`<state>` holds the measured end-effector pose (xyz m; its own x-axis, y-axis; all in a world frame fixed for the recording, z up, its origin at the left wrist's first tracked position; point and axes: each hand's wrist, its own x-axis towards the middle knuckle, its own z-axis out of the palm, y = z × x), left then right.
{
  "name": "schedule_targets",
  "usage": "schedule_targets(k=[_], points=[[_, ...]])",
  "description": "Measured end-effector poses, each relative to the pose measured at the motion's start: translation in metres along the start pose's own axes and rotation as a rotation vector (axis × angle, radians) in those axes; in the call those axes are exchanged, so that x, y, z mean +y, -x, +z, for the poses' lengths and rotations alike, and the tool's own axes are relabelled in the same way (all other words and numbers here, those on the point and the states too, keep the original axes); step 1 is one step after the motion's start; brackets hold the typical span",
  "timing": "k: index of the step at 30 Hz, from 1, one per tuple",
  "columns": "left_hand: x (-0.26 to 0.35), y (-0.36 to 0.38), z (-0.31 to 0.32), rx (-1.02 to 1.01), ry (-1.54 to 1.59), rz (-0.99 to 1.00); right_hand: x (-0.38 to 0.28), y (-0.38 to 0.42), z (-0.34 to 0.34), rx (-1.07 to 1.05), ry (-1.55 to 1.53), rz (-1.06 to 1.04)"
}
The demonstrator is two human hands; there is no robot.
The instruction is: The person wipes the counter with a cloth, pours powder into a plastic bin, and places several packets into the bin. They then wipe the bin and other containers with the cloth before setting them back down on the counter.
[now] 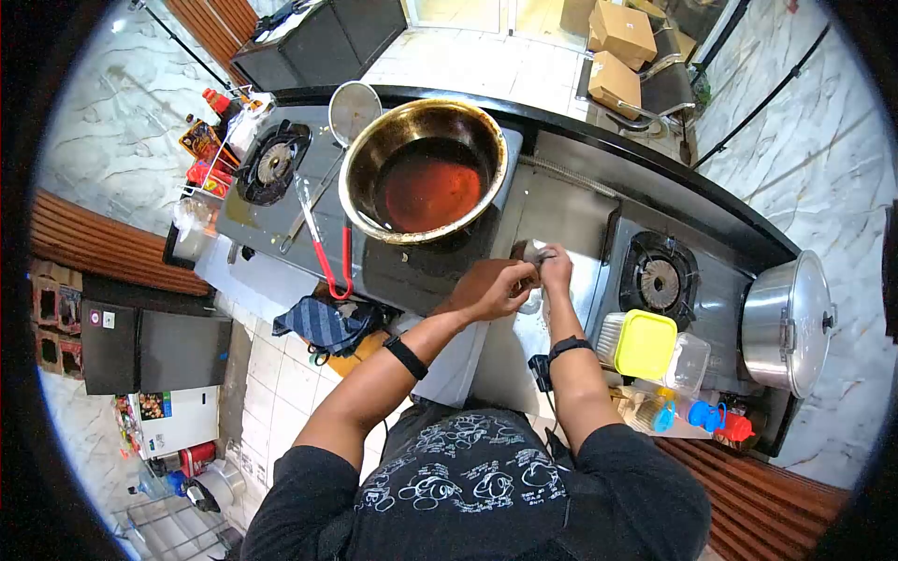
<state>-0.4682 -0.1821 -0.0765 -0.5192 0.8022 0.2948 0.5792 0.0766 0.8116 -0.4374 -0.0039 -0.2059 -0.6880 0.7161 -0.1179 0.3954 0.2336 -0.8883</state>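
Both hands meet over the bare metal counter (505, 360) between the two stoves. My left hand (505, 288) has its fingers curled in a pinch. Close against it, my right hand (557, 268) is also closed. A small dark, shiny thing (529, 250) shows at the fingertips; I cannot tell what it is. Something small and clear (530, 303) shows just below the fingers, overlapping the counter. To the left of the hands, a large browned metal pan (355, 201) with dark reddish liquid stands on the left stove.
Red-handled tongs (326, 264) and a mesh strainer (354, 113) lie left of the pan. A second burner (659, 278), a yellow-lidded container (645, 344) and a large lidded pot (784, 327) stand right. A dark cloth (327, 325) hangs at the front edge.
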Motion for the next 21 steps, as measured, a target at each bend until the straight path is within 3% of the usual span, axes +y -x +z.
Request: schedule_targets(k=[3, 6, 9, 11, 12, 13, 14, 15, 16, 17, 19, 21], points=[[-0.002, 0.001, 0.002, -0.052, -0.013, -0.069, 0.01, -0.021, -0.009, 0.401, 0.026, 0.12], [-0.003, 0.003, 0.007, -0.048, 0.077, -0.086, 0.003, -0.049, -0.02, 0.56, 0.023, -0.016], [0.005, 0.001, 0.002, -0.103, 0.085, -0.11, -0.012, -0.074, -0.024, 0.542, 0.139, 0.149], [-0.006, 0.004, 0.01, -0.124, 0.068, -0.1, -0.008, -0.089, -0.022, 0.523, 0.029, 0.119], [0.027, -0.004, -0.014, -0.159, -0.07, -0.089, -0.005, -0.095, -0.019, 0.51, 0.179, 0.122], [0.022, -0.009, -0.004, 0.011, 0.03, -0.026, -0.004, -0.098, -0.016, 0.495, 0.33, 0.124], [0.015, -0.001, -0.003, -0.075, -0.082, -0.078, -0.002, -0.101, -0.013, 0.41, 0.314, 0.204], [0.045, -0.009, -0.026, -0.163, -0.19, -0.132, 0.049, -0.128, 0.003, 0.482, 0.292, 0.103], [0.003, 0.004, 0.01, -0.052, -0.071, -0.066, 0.1, -0.156, 0.019, 0.55, 0.275, -0.001], [0.03, -0.005, -0.015, -0.138, -0.14, -0.087, 0.148, -0.182, 0.035, 0.612, 0.265, -0.105], [0.014, 0.002, 0.002, -0.075, -0.085, -0.093, 0.06, -0.143, 0.032, 0.508, 0.243, -0.101], [0.04, -0.011, -0.027, -0.196, -0.152, -0.159, 0.017, -0.143, 0.027, 0.185, 0.891, -0.127]])
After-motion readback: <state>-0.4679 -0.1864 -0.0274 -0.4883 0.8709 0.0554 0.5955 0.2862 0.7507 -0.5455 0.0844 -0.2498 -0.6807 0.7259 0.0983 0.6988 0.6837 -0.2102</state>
